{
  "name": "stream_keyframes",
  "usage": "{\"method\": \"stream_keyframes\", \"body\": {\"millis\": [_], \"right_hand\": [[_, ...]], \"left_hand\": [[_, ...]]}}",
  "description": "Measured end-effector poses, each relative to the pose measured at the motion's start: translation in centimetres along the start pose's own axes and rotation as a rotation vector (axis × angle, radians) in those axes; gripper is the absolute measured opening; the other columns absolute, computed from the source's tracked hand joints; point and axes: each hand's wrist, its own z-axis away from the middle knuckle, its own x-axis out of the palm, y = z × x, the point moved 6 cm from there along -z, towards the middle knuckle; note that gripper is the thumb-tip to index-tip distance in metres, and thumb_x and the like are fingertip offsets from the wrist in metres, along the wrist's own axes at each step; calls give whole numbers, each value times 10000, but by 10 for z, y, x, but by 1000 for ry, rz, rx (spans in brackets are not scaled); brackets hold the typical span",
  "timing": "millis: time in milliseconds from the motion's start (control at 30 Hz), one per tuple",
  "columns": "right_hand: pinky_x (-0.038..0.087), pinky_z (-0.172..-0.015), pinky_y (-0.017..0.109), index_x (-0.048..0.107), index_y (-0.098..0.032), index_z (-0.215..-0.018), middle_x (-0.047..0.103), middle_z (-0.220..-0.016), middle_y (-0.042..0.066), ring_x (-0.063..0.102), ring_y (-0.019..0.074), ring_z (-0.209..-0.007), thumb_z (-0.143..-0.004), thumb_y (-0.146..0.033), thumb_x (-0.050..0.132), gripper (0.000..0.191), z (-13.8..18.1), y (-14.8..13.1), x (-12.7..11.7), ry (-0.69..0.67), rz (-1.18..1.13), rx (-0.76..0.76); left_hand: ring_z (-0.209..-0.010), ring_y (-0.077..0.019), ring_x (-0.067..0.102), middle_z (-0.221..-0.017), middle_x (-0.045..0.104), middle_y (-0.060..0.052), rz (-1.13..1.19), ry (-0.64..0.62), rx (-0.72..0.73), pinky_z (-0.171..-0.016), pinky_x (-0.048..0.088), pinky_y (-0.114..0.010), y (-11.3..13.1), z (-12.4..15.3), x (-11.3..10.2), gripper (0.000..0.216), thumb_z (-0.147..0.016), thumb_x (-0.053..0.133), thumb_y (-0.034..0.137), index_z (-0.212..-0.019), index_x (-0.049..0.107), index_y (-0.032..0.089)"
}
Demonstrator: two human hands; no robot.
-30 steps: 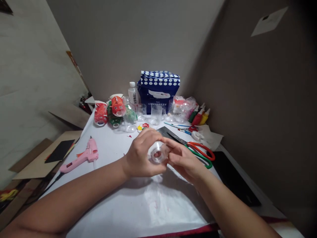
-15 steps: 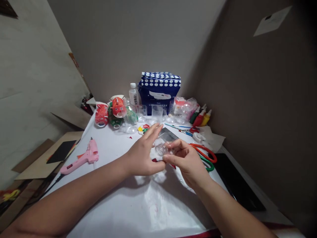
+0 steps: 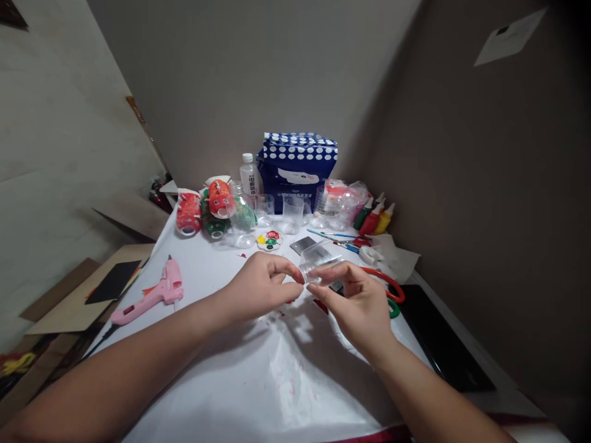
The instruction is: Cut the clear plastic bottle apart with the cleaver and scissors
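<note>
Both hands pinch one small clear plastic bottle piece (image 3: 317, 266), held in the air above the white paper-covered table (image 3: 258, 381), near its middle. Left hand (image 3: 261, 286): thumb and forefinger closed on the piece's left end, other fingers curled in. Right hand (image 3: 362, 304): thumb and forefinger closed on its right edge, remaining fingers loosely spread below. The piece is transparent and small, so I can't tell its exact shape; looks like a cut bottle section. Just behind the right hand: one pair of scissors with red and green handles (image 3: 392, 295), partly hidden, and one flat grey metal card (image 3: 302, 245). Beyond the fingers: one round paint palette with red, yellow and green blobs (image 3: 269, 240). Left of the left forearm, well apart: one pink hot glue gun (image 3: 150, 295). Back row: three painted red and green bottle fish figures (image 3: 207, 206), one white-capped water bottle (image 3: 249, 175), roughly three clear plastic cups (image 3: 292, 214), one blue dotted paper bag (image 3: 298, 163), one clear plastic bag of bits (image 3: 344, 200), three paint squeeze bottles in green, red and yellow (image 3: 373, 218). Thin brushes (image 3: 332, 235) in front of those. One black pad (image 3: 438, 338) at the right table edge.
</note>
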Motion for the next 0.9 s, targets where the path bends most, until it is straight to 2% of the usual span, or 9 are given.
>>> {"method": "stream_keyframes", "body": {"millis": [133,300,433,500,600,700,833,900], "right_hand": [[477,-809,382,596,-216,-746,686,-874,37,641,209,-869,-746,-151,733,152,2,-1,2,34,-8,-118],[450,-891,406,618,-235,-815,589,-1021,48,577,216,-1012,-736,-105,726,187,7,-4,4,103,81,-294],[445,-903,391,656,-262,-881,525,-1026,37,545,200,-1025,-736,-90,723,235,7,-4,6,92,97,-322],[450,-898,389,664,-271,-894,524,-1017,34,550,196,-1009,-746,-94,712,235,7,-4,8,66,76,-326],[427,-943,411,666,-268,-899,541,-1034,43,536,217,-1058,-747,-147,723,202,6,-2,9,18,58,-271],[438,-915,382,622,-258,-862,573,-967,26,552,212,-1012,-723,-247,762,198,2,4,11,-54,-110,-94],[467,-739,288,595,-237,-807,587,-853,-2,559,160,-808,-721,-346,764,219,-2,15,10,-64,-357,202],[461,-720,287,597,-218,-723,595,-828,2,550,156,-779,-726,-348,763,211,-2,17,10,-78,-374,267]], "left_hand": [[-415,-47,301,-438,456,79,273,-32,-85,-436,198,-189,-6,0,6,280,-658,614,188,-922,680,124],[-345,-32,119,-332,278,131,757,-224,-210,-397,172,-187,-9,2,17,396,-661,606,177,-1043,669,96],[-341,-34,52,-327,284,125,990,-365,-295,-379,180,-179,-9,1,19,351,-718,553,159,-1046,662,98],[-345,-31,37,-328,282,122,991,-389,-310,-373,168,-166,-9,0,18,271,-759,543,150,-995,669,105],[-363,-29,36,-341,249,131,904,-360,-296,-376,151,-155,-9,-1,16,173,-820,579,193,-951,668,123],[-385,-31,72,-383,224,140,755,-323,-247,-393,156,-166,-9,1,17,235,-811,656,303,-970,666,130],[-429,-32,228,-492,391,94,535,-259,-168,-425,164,-192,-10,2,23,329,-695,742,339,-922,675,111],[-435,-36,242,-504,414,89,489,-245,-169,-432,153,-208,-11,1,24,335,-661,749,313,-921,671,117]]}}
